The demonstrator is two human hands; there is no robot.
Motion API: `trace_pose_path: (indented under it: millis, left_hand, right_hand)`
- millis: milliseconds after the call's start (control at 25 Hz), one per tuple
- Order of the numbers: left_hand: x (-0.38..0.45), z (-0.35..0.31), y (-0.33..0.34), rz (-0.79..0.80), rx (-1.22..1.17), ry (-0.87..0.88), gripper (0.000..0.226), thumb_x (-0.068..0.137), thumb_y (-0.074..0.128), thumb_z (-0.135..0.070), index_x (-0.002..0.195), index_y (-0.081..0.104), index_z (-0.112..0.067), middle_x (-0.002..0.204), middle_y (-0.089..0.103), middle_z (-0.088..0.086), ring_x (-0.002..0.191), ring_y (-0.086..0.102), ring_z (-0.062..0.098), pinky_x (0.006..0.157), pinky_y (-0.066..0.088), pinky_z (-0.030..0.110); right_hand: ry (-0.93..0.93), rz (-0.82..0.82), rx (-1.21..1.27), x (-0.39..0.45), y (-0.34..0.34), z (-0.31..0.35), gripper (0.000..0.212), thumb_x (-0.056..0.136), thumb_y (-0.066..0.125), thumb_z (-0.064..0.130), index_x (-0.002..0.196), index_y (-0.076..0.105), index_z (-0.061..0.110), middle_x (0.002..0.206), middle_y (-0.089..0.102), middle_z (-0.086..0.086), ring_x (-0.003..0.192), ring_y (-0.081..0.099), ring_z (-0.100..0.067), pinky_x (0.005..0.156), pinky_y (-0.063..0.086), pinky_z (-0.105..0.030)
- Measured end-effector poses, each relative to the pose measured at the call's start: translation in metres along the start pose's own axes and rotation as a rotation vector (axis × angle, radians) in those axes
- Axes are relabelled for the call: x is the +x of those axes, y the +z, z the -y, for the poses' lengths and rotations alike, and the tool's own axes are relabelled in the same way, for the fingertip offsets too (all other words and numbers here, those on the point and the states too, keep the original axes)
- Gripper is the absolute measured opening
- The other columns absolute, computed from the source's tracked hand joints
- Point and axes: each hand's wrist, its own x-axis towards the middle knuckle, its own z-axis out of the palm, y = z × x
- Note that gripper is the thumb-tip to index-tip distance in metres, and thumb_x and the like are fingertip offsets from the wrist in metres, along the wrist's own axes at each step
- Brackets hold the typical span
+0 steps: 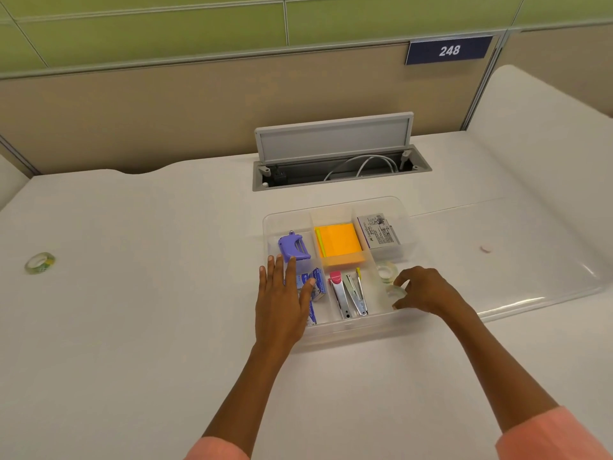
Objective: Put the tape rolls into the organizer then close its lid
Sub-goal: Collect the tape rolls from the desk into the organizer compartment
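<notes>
Right grip (418, 291) pinches a clear tape roll (396, 292) over the organizer (338, 330), in its near-right compartment, just nearer than another clear roll (386, 271) lying there. Left grip (281, 300) is flat, fingers spread, holding nothing, resting on the organizer's left edge. Third roll (40, 262) (green-patterned) sits on the table (149, 310), well left of the organizer. Clear lid (517, 260) lies to the organizer's right.

3 tape rolls: 2 inside the organizer (338, 207), in its right near compartment, 1 (386, 271) lying flat, 1 (396, 292) at the right hand's fingertips; 1 (40, 262) on the counter (149, 327) far left of the organizer. In the organizer also: 1 purple tool (293, 246), 1 orange sticky pad (339, 244), 1 grey box (379, 231), 2 staplers (349, 295). 2 hands.
</notes>
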Motion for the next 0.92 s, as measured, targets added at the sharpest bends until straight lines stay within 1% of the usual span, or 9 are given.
trace_pose_path:
  millis: [160, 320, 440, 520, 600, 680, 720, 800, 920]
  left_hand:
    - [0.000, 0.000, 0.001, 0.003, 0.020, 0.002, 0.064, 0.090, 0.029, -0.049, 0.144, 0.004, -0.024, 0.157, 0.000, 0.005, 0.145, -0.005, 0.022, 0.115, -0.004, 0.032]
    - [-0.001, 0.000, 0.000, -0.005, 0.025, 0.012, 0.064, 0.091, 0.028, -0.049, 0.144, 0.004, -0.024, 0.157, 0.001, 0.005, 0.145, -0.004, 0.022, 0.114, -0.005, 0.031]
    - [-0.001, -0.001, -0.002, 0.003, 0.012, 0.004, 0.064, 0.091, 0.030, -0.047, 0.144, 0.005, -0.023, 0.157, 0.000, 0.006, 0.145, -0.004, 0.022, 0.115, -0.003, 0.032]
    - [-0.002, -0.002, -0.004, -0.011, -0.026, 0.019, 0.063, 0.092, 0.032, -0.046, 0.144, 0.006, -0.022, 0.157, 0.002, 0.006, 0.145, -0.002, 0.022, 0.116, -0.002, 0.032]
    - [-0.004, -0.004, -0.007, -0.050, -0.134, 0.037, 0.062, 0.092, 0.037, -0.041, 0.144, 0.010, -0.020, 0.157, 0.008, 0.006, 0.145, 0.004, 0.023, 0.116, 0.006, 0.034]
    - [-0.006, -0.004, -0.012, -0.085, -0.260, 0.042, 0.060, 0.092, 0.042, -0.036, 0.143, 0.014, -0.021, 0.156, 0.014, 0.005, 0.144, 0.008, 0.024, 0.115, 0.016, 0.038]
    - [-0.008, -0.002, -0.014, -0.096, -0.289, 0.041, 0.060, 0.092, 0.042, -0.036, 0.142, 0.014, -0.022, 0.156, 0.015, 0.005, 0.144, 0.008, 0.025, 0.115, 0.017, 0.039]
    - [-0.013, 0.006, -0.019, -0.116, -0.290, 0.028, 0.060, 0.092, 0.041, -0.038, 0.143, 0.013, -0.024, 0.156, 0.013, 0.003, 0.145, 0.005, 0.023, 0.115, 0.016, 0.039]
    - [-0.021, 0.027, -0.033, -0.164, -0.273, -0.022, 0.059, 0.091, 0.039, -0.042, 0.143, 0.013, -0.027, 0.157, 0.012, 0.002, 0.145, 0.003, 0.021, 0.115, 0.016, 0.039]
  right_hand:
    - [-0.005, -0.001, 0.000, 0.000, 0.001, -0.001, 0.046, 0.068, 0.079, 0.018, 0.109, 0.062, 0.007, 0.112, 0.064, -0.019, 0.105, 0.058, -0.032, 0.085, 0.047, -0.035]
    - [-0.009, 0.012, -0.024, -0.001, 0.003, -0.003, 0.045, 0.069, 0.077, 0.021, 0.109, 0.062, 0.007, 0.112, 0.065, -0.017, 0.102, 0.059, -0.031, 0.084, 0.048, -0.035]
    - [-0.022, 0.013, -0.051, -0.002, 0.002, -0.001, 0.047, 0.072, 0.075, 0.023, 0.114, 0.060, 0.008, 0.115, 0.064, -0.017, 0.106, 0.057, -0.030, 0.086, 0.047, -0.034]
    - [-0.029, 0.013, -0.069, -0.004, 0.001, 0.000, 0.051, 0.074, 0.074, 0.025, 0.119, 0.056, 0.008, 0.119, 0.062, -0.016, 0.111, 0.055, -0.030, 0.089, 0.045, -0.034]
    - [-0.038, -0.004, -0.071, -0.007, -0.001, 0.002, 0.053, 0.075, 0.074, 0.027, 0.121, 0.055, 0.008, 0.119, 0.062, -0.016, 0.112, 0.054, -0.029, 0.092, 0.044, -0.034]
    - [-0.069, -0.068, -0.049, -0.011, -0.006, 0.006, 0.050, 0.075, 0.074, 0.028, 0.118, 0.057, 0.007, 0.117, 0.064, -0.016, 0.110, 0.057, -0.029, 0.091, 0.045, -0.034]
    - [-0.092, -0.110, -0.029, -0.013, -0.009, 0.009, 0.046, 0.076, 0.074, 0.027, 0.115, 0.059, 0.007, 0.117, 0.064, -0.016, 0.108, 0.059, -0.029, 0.089, 0.045, -0.033]
    - [-0.155, -0.175, 0.036, -0.017, -0.013, 0.020, 0.041, 0.076, 0.074, 0.025, 0.110, 0.062, 0.007, 0.116, 0.064, -0.016, 0.106, 0.059, -0.028, 0.085, 0.044, -0.030]
    - [-0.285, -0.186, 0.100, -0.017, -0.009, 0.050, 0.037, 0.079, 0.071, 0.025, 0.111, 0.062, 0.009, 0.117, 0.064, -0.014, 0.105, 0.058, -0.026, 0.093, 0.047, -0.037]
